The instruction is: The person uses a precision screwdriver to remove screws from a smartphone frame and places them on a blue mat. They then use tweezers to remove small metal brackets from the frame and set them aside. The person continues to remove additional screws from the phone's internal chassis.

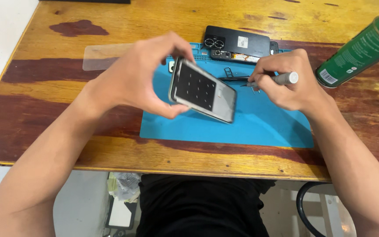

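Our left hand [141, 74] clasps a phone screen panel [203, 90] by its edges, tilted above the blue mat [259, 127]. Our right hand [286, 81] is closed around a grey screwdriver [281, 79], tip down by small parts on the mat. Behind lie a black phone back [237, 44] and a clear strip [99, 57]; a green can [365, 44] is cut off at right. The small parts are too tiny to identify.
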